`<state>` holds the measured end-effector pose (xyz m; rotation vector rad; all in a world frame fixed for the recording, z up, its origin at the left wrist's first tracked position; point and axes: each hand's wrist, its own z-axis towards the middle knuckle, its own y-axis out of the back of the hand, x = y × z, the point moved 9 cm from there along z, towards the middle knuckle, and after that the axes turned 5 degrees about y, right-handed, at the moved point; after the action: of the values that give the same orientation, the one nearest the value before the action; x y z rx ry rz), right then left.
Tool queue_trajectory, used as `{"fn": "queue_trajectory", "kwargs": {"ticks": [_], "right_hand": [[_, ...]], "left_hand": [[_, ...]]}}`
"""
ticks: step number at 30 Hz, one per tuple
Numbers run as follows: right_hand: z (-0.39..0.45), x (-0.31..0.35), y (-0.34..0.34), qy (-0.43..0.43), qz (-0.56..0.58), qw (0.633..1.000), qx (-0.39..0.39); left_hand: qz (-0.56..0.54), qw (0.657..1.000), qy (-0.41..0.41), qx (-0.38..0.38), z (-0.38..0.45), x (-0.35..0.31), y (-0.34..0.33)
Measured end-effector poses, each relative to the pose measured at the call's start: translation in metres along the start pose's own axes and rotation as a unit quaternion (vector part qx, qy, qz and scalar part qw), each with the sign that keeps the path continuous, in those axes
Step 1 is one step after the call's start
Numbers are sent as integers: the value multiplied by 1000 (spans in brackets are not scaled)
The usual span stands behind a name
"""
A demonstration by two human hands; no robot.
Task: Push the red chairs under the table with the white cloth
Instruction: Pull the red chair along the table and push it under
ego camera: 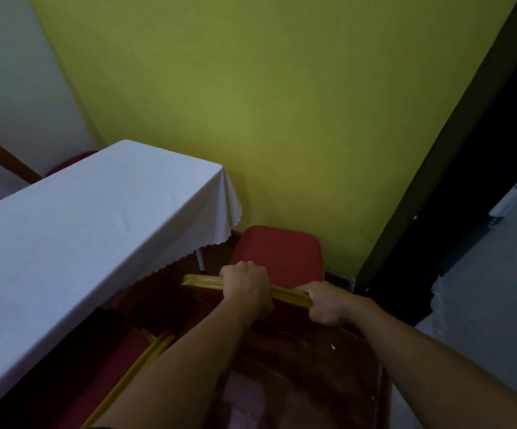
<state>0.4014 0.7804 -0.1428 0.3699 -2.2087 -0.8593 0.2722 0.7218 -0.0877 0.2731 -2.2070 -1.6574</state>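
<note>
A red chair [277, 252] with a gold frame stands at the short end of the table with the white cloth [74, 230], between the table and the yellow-green wall. Its seat lies right of the cloth's hanging corner, outside the table. My left hand [246, 287] and my right hand [325, 303] both grip the gold top rail of the chair's backrest, side by side. A second red chair [127, 363] with a gold frame sits at the table's near long side, partly below the cloth edge. A third red chair [68, 162] shows behind the table's far side.
The yellow-green wall [282, 103] stands close behind the held chair. A dark door frame [437, 181] and a grey door with a white handle [511, 199] are to the right. A white cloth's edge [440, 305] hangs at the right. The floor is dark red.
</note>
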Motion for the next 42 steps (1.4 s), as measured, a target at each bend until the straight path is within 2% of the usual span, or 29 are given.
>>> {"fn": "queue_trajectory", "kwargs": {"ticks": [4, 7, 9, 12, 14, 16, 19, 21, 22, 23, 26, 32, 38, 42], "right_hand": [[-13, -30, 4, -43, 30, 998, -36], [-26, -46, 11, -68, 60, 992, -91], [-31, -51, 11, -81, 98, 983, -131], [-37, -57, 5, -121, 166, 960, -191], [-45, -64, -4, -175, 230, 932, -220], [-53, -65, -20, -212, 375, 865, -258], [-56, -51, -47, -179, 639, 681, -311], [-55, -36, -54, -139, 743, 572, -320], [-54, -26, -57, -127, 772, 537, -316], [-51, -14, -60, -115, 792, 518, -302], [-38, 21, -72, -105, 812, 513, -257], [-40, 16, -75, -175, 759, 533, -331], [-51, 8, -61, -161, 708, 620, -296], [-56, -5, -51, -156, 683, 658, -275]], "left_hand": [[-43, 997, -63, -16, -15, -13, -4], [-162, 980, -113, 18, -17, 2, -18], [-240, 965, -96, 48, -14, 30, -37], [-226, 969, -49, 89, -7, 66, -66], [-222, 967, -43, 119, -1, 70, -71], [-212, 968, -39, 132, 2, 69, -71], [-192, 973, -33, 125, 1, 68, -72], [-177, 975, -28, 127, -4, 65, -70], [-168, 977, -28, 128, -7, 64, -67], [-157, 979, -30, 129, -10, 62, -64], [-114, 983, -43, 140, -19, 53, -60], [-123, 981, -51, 144, -40, 40, -63], [-132, 977, -65, 156, -57, 18, -62], [-137, 975, -65, 162, -65, -1, -62]]}}
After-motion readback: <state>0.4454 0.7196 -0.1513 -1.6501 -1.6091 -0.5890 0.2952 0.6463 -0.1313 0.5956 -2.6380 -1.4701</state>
